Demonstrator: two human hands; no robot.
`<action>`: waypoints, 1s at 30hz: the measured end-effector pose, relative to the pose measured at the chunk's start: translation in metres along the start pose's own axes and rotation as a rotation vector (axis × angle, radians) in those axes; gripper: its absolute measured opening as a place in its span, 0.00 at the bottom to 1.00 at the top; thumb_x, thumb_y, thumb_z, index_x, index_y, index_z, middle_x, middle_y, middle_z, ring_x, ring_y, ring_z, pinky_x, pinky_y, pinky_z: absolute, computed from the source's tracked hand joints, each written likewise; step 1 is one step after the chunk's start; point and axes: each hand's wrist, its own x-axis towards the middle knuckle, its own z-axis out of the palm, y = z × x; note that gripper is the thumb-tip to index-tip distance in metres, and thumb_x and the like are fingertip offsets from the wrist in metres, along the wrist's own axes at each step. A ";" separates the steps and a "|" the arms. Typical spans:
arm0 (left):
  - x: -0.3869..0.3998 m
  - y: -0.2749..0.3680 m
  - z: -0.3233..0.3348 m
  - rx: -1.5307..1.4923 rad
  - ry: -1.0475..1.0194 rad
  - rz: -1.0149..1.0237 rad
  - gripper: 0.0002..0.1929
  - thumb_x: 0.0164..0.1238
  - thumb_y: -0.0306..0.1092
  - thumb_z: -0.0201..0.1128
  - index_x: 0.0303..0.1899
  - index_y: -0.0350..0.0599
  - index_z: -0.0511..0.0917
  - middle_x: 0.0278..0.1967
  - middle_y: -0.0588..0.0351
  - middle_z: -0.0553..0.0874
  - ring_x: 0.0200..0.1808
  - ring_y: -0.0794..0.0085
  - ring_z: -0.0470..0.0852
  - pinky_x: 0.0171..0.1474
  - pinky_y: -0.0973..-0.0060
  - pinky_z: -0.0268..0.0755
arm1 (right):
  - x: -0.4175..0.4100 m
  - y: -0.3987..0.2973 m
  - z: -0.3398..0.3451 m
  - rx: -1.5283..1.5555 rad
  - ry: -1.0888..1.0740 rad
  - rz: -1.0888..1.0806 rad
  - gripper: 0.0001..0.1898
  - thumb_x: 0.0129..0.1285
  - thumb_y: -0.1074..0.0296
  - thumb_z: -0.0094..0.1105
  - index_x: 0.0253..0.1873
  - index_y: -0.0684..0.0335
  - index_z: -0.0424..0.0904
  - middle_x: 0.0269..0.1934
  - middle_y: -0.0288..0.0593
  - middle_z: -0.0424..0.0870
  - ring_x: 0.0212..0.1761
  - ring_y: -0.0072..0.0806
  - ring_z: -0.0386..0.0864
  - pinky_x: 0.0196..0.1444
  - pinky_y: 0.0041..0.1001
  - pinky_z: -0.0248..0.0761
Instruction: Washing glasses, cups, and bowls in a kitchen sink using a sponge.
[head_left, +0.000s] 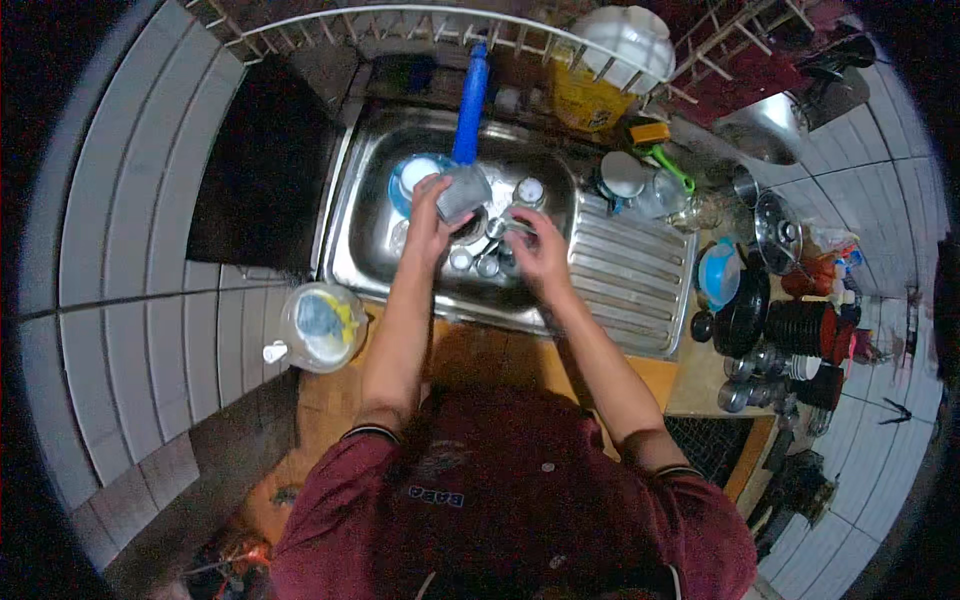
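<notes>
My left hand (426, 225) grips a ribbed, greyish see-through cup (463, 193) above the stainless steel sink (360, 225). The cup is tilted, just below the end of a blue sleeve (470, 112) that hangs down over the basin. My right hand (546, 262) is at the right side of the basin with its fingers curled; blur hides whether something small is in them. Beneath the hands lie several small round-ended metal or glass pieces (487, 265), too blurred to name. A blue dish (397, 187) with a white round item (420, 174) rests at the basin's left.
Right of the basin is a ribbed drainboard (634, 277). Behind it stand a white-topped vessel (622, 174), a green-handled brush (671, 169) and an orange sponge (649, 133). A clear tub (322, 328) sits at the front left. A white wire rack (450, 19) spans the back.
</notes>
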 end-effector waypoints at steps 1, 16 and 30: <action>0.012 -0.010 0.000 -0.116 -0.071 0.026 0.26 0.57 0.40 0.66 0.55 0.59 0.63 0.54 0.54 0.72 0.52 0.58 0.75 0.44 0.58 0.76 | 0.017 0.004 0.011 -0.024 -0.041 0.031 0.22 0.61 0.64 0.60 0.59 0.63 0.71 0.57 0.52 0.74 0.57 0.49 0.72 0.61 0.35 0.64; 0.052 -0.058 0.019 -0.764 -0.764 -0.186 0.21 0.70 0.49 0.47 0.56 0.48 0.72 0.52 0.51 0.79 0.51 0.61 0.76 0.52 0.57 0.67 | 0.164 0.141 0.055 0.011 -0.181 0.359 0.25 0.61 0.43 0.56 0.48 0.62 0.76 0.40 0.48 0.82 0.41 0.38 0.81 0.44 0.33 0.73; 0.048 -0.054 -0.010 -0.695 -0.582 0.217 0.20 0.74 0.45 0.43 0.53 0.39 0.74 0.48 0.54 0.81 0.50 0.67 0.78 0.59 0.67 0.68 | 0.100 0.043 0.078 -0.201 -0.097 -0.317 0.26 0.65 0.57 0.56 0.62 0.67 0.67 0.49 0.49 0.79 0.51 0.40 0.77 0.57 0.33 0.68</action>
